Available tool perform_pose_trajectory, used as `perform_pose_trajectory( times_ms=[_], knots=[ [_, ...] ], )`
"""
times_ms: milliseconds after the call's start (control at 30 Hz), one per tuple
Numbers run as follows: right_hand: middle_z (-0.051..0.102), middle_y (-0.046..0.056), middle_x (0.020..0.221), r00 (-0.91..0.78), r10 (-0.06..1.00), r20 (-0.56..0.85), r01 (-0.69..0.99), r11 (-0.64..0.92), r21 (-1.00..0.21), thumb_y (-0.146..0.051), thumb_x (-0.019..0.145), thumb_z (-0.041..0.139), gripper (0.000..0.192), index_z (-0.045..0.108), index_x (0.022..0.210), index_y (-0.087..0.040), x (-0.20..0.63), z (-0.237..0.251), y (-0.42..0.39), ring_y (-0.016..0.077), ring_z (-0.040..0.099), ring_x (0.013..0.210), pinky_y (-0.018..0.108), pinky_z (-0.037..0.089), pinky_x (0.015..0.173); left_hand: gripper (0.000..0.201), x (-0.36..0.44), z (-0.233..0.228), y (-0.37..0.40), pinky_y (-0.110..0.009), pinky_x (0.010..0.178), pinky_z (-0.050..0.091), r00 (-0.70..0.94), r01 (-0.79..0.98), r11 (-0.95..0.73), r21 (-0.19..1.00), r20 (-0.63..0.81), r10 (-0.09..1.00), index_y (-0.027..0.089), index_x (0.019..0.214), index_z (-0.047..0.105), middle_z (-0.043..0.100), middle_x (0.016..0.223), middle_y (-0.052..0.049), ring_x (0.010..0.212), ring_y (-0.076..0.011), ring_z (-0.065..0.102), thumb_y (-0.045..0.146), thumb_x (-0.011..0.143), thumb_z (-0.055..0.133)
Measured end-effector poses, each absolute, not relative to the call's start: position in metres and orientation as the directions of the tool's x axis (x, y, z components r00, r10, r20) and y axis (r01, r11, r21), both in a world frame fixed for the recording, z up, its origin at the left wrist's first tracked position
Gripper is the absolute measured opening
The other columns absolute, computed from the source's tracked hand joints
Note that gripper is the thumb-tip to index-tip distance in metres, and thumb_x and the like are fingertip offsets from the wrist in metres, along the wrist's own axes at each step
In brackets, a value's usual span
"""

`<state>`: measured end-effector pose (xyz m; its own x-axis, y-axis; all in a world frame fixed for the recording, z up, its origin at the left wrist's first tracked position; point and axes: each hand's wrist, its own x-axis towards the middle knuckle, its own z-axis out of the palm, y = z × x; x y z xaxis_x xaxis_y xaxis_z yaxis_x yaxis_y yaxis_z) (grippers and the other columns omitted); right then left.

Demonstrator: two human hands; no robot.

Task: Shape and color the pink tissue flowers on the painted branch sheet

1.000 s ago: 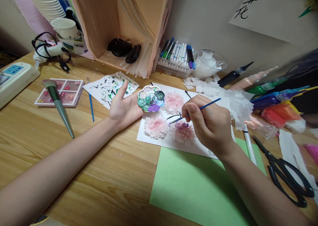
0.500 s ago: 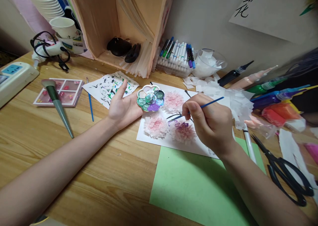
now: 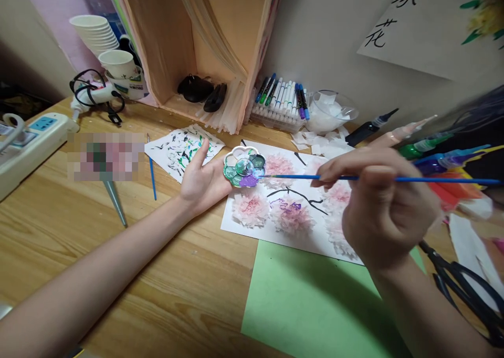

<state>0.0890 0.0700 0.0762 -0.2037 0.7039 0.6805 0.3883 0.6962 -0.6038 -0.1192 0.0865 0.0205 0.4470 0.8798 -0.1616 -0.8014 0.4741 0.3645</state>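
My right hand (image 3: 384, 211) pinches the brush (image 3: 394, 179), tip in purple on the palette (image 3: 244, 166) my left hand (image 3: 205, 182) cradles; one flower (image 3: 289, 213) tinted, others unpainted.

Wooden desk (image 3: 189, 274) w/ green paper sheet (image 3: 315, 305) at the near edge. Black scissors (image 3: 468, 290) at far right. Back row: marker set (image 3: 281, 98) in a clear tray, clear bowl (image 3: 333, 108) of white tissue bits just beside it, open wooden box (image 3: 197, 43) w/ black items inside. Stack of paper cups (image 3: 98, 35) & white power strip (image 3: 33, 143) at left. Spare blue brush (image 3: 152, 169) next to a paint-spattered scrap sheet (image 3: 183, 148). Squeeze tubes (image 3: 425, 145) at right, blurry.
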Motion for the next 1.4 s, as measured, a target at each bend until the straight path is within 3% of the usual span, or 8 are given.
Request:
perform_pose_trajectory(
  times_ms=[167,367,933,1400],
  knots=[
    [0.063,0.003,0.069,-0.339,0.673,0.657,0.346,0.739,-0.578,-0.032,0.099,0.040,0.033,0.062,0.077,-0.020,0.0901,0.0710,0.0722,0.0134,0.058,0.063,0.029,0.044,0.060,0.074,-0.1191,0.0208,0.0851,-0.051,0.110,0.031,0.459,-0.796,0.479,0.370,-0.149,0.876,0.006,0.143,0.037,0.061,0.128,-0.019,0.123,-0.0338,0.055,0.059,0.093,0.024],
    [0.061,0.002,0.065,-0.253,0.635,0.730,0.395,0.757,-0.521,-0.031,0.099,0.040,0.036,0.061,0.073,-0.019,0.0918,0.0718,0.0744,0.0114,0.055,0.060,0.027,0.042,0.056,0.073,-0.1199,0.0202,0.0853,-0.049,0.111,0.030,0.471,-0.790,0.484,0.376,-0.134,0.872,0.006,0.142,0.039,0.062,0.127,-0.019,0.123,-0.0330,0.054,0.059,0.094,0.023],
    [0.061,0.002,0.068,-0.316,0.703,0.637,0.427,0.705,-0.566,-0.033,0.100,0.037,0.035,0.060,0.075,-0.022,0.0896,0.0708,0.0691,0.0136,0.054,0.061,0.029,0.041,0.060,0.073,-0.1188,0.0215,0.0852,-0.050,0.112,0.028,0.475,-0.788,0.485,0.380,-0.126,0.871,0.007,0.142,0.039,0.060,0.131,-0.017,0.126,-0.0338,0.051,0.059,0.093,0.023],
    [0.061,0.003,0.068,-0.259,0.709,0.656,0.408,0.696,-0.591,-0.034,0.100,0.037,0.036,0.061,0.075,-0.022,0.0898,0.0707,0.0691,0.0134,0.055,0.063,0.029,0.042,0.059,0.077,-0.1189,0.0220,0.0849,-0.051,0.112,0.029,0.460,-0.773,0.477,0.418,-0.147,0.875,0.006,0.140,0.041,0.060,0.130,-0.018,0.127,-0.0339,0.051,0.062,0.093,0.019]
  ],
)
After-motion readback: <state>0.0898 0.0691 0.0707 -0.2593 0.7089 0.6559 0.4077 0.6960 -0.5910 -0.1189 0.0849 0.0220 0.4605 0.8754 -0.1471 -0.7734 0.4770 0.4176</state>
